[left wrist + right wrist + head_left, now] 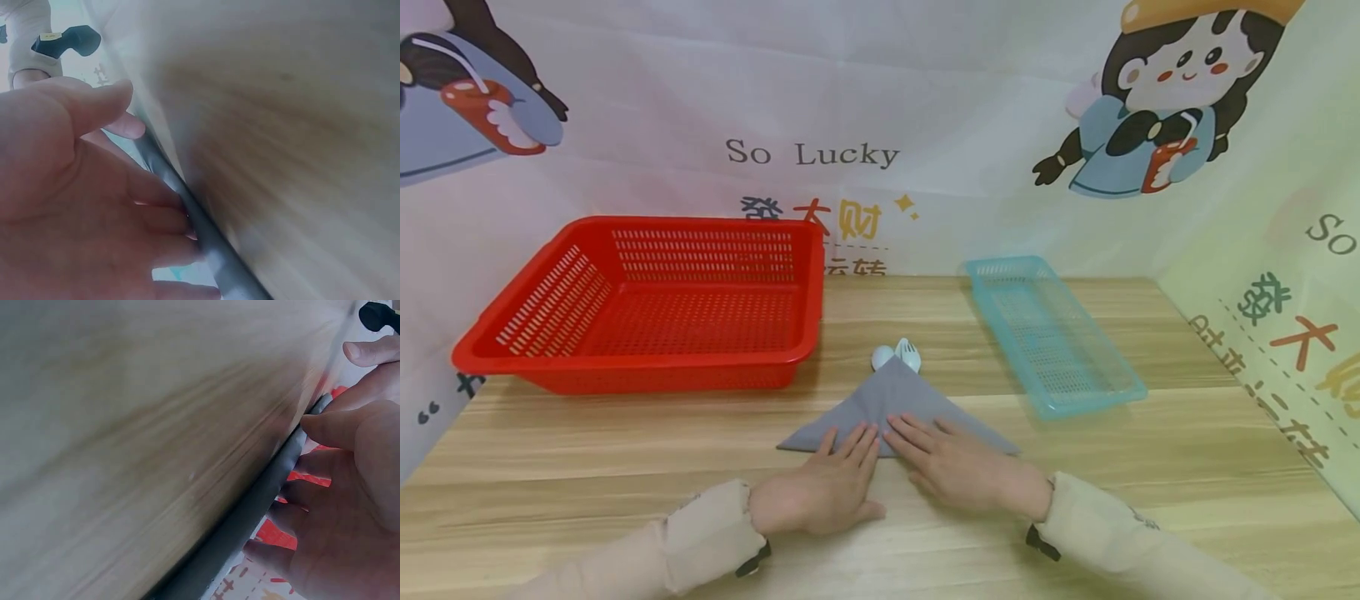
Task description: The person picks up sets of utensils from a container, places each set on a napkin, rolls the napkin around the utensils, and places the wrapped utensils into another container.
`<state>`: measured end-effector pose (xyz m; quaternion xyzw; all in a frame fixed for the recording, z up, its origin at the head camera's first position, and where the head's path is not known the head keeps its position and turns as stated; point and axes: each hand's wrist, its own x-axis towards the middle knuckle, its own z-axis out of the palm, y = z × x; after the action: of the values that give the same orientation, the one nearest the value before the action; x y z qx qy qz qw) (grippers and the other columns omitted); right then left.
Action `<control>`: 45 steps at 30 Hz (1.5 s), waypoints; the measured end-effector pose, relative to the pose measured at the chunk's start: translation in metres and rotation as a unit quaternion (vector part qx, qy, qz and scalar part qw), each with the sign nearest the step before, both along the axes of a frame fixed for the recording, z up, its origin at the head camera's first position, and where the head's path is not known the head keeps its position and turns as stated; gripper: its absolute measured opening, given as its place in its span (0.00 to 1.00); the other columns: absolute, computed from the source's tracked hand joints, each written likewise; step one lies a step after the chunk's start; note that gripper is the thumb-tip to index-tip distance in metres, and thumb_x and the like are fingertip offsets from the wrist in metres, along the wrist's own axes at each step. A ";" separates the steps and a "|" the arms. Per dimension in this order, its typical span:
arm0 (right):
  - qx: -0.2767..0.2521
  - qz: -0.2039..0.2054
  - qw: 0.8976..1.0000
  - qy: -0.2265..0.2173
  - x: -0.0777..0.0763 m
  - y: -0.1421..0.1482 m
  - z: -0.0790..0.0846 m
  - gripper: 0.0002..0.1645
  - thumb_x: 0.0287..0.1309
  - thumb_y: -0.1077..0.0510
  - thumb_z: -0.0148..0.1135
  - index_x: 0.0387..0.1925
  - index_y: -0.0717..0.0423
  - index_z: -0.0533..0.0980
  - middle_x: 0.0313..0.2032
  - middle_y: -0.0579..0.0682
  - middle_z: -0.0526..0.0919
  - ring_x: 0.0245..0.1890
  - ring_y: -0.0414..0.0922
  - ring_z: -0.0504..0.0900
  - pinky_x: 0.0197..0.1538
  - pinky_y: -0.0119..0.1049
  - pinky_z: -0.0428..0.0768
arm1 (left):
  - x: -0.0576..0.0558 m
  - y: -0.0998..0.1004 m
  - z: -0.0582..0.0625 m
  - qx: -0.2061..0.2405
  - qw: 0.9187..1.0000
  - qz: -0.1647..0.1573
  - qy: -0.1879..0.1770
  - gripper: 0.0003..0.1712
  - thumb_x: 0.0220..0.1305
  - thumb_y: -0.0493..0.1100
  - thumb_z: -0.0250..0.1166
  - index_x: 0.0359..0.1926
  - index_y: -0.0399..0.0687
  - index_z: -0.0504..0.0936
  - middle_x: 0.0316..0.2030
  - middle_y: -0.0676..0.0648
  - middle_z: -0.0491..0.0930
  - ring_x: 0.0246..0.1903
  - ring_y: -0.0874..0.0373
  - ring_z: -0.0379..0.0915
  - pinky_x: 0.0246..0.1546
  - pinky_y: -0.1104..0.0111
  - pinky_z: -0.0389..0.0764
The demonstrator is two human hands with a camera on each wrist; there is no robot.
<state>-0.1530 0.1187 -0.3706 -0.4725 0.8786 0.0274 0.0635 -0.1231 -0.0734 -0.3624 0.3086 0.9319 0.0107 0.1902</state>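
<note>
A grey cloth napkin (pixel 883 400), folded to a triangle, lies on the table with its point facing away from me. From under that point stick out the white heads of a spoon (pixel 882 358) and a fork (pixel 908 355); their handles are hidden beneath the cloth. My left hand (pixel 823 487) rests its straight fingertips on the napkin's near edge, left of the middle. My right hand (pixel 958 462) lies flat across the near edge, right of the middle. Both wrist views show the folded edge (pixel 209 234) of the napkin along the fingers.
A red plastic basket (pixel 670 362) stands at the back left. To the back right is a light blue shallow basket (pixel 1093 408). A printed cloth backdrop (pixel 925 108) rises behind the wooden table (pixel 587 467) and along its sides.
</note>
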 end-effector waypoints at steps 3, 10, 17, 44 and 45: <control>-0.001 -0.002 1.000 -0.004 0.000 0.000 0.000 0.31 0.65 0.52 0.40 0.65 0.61 0.51 0.66 0.57 0.51 0.66 0.51 0.50 0.62 0.48 0.58 | 0.000 0.001 -0.001 -0.004 1.000 0.007 -0.004 0.43 0.62 0.61 0.47 0.65 0.34 0.50 0.67 0.37 0.44 0.66 0.46 0.36 0.62 0.49 0.45; 0.003 -0.002 1.000 -0.017 -0.001 0.000 -0.001 0.31 0.65 0.53 0.41 0.66 0.61 0.50 0.66 0.58 0.49 0.66 0.51 0.49 0.63 0.45 0.57 | 0.002 0.001 -0.004 0.001 1.000 0.017 -0.004 0.43 0.61 0.61 0.48 0.65 0.34 0.50 0.67 0.37 0.44 0.66 0.46 0.37 0.63 0.51 0.45; 0.011 0.000 1.000 -0.013 -0.001 -0.001 -0.001 0.31 0.65 0.53 0.41 0.65 0.61 0.51 0.66 0.58 0.49 0.66 0.52 0.50 0.63 0.44 0.57 | 0.005 -0.013 -0.007 0.021 1.000 0.018 -0.005 0.42 0.61 0.60 0.49 0.65 0.33 0.52 0.67 0.38 0.43 0.66 0.46 0.36 0.63 0.52 0.47; 0.019 -0.016 0.999 -0.031 0.002 -0.002 0.001 0.30 0.66 0.54 0.38 0.66 0.61 0.49 0.67 0.58 0.48 0.66 0.52 0.47 0.63 0.44 0.57 | 0.004 -0.023 0.005 0.063 0.995 0.066 0.037 0.48 0.58 0.63 0.51 0.64 0.29 0.50 0.66 0.33 0.44 0.66 0.42 0.36 0.62 0.48 0.45; 0.018 -0.016 0.999 -0.031 0.002 -0.002 0.002 0.30 0.66 0.54 0.38 0.66 0.62 0.49 0.67 0.58 0.48 0.66 0.51 0.47 0.63 0.44 0.57 | 0.003 -0.019 0.005 0.071 0.996 0.036 0.028 0.47 0.60 0.63 0.49 0.65 0.30 0.48 0.67 0.35 0.42 0.66 0.44 0.34 0.62 0.49 0.46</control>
<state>-0.1514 0.1165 -0.3690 -0.4582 0.8828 0.0275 0.0997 -0.1200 -0.0926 -0.3576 0.2875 0.9443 0.0754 0.1415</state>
